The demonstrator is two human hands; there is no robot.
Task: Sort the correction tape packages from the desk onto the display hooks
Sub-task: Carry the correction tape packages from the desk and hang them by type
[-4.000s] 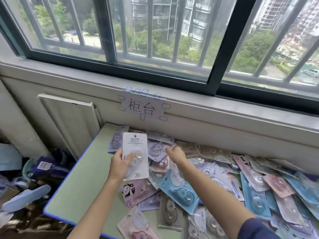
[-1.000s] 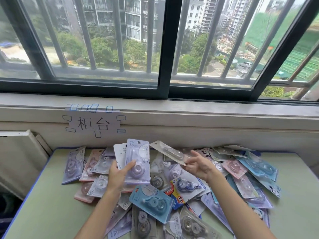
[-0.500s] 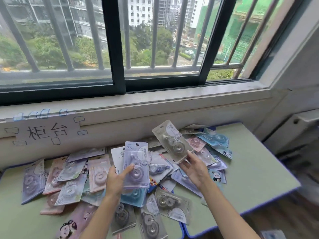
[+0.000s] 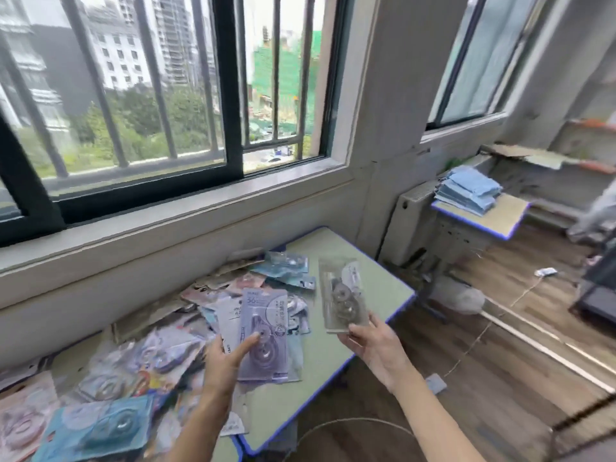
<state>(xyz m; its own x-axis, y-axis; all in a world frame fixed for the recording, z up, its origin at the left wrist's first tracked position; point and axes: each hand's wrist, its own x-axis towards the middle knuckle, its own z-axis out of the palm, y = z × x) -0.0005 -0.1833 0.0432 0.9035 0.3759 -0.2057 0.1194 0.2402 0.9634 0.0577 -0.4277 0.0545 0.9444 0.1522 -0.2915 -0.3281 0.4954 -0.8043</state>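
Note:
My left hand (image 4: 226, 358) holds a purple correction tape package (image 4: 265, 335) upright, with a white package (image 4: 227, 320) behind it, thumb across the front. My right hand (image 4: 373, 345) grips the bottom of a clear grey correction tape package (image 4: 341, 295) above the desk's right end. Several more packages (image 4: 160, 345) in blue, pink and purple lie heaped on the green desk (image 4: 376, 291) under the window. No display hooks are in view.
A second small desk (image 4: 496, 215) with a stack of blue items (image 4: 466, 190) stands to the right by a radiator. Wooden floor (image 4: 500, 361) with a cord lies right of the desk. A dark rack edge (image 4: 600, 288) shows at far right.
The view has swung right, away from the pile. Both hands kept their packages; my right hand carried the clear grey one out past the heap toward the desk's right end.

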